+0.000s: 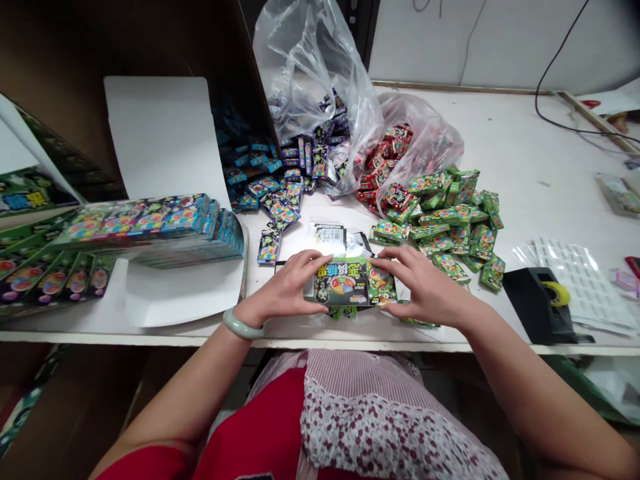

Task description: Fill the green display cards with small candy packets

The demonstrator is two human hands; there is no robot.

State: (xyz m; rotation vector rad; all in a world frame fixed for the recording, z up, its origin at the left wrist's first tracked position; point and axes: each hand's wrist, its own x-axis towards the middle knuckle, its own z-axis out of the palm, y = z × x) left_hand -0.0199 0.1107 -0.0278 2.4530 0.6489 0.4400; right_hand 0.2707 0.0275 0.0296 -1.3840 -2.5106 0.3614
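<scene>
I see the left hand point(287, 283) and right hand point(425, 283) holding a black-and-green pack point(345, 285), maybe straightening it; next needs gentle, even squeezing.

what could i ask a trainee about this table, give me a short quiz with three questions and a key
1. True or false: the black tape dispenser stands to the right of the heap of green boxes.
2. Which wrist wears the pale bangle?
3. What do the left hand and right hand hold between them?
a) a roll of tape
b) a black-and-green printed pack
c) a clear plastic bag

Key:
1. True.
2. The left wrist.
3. b
</scene>
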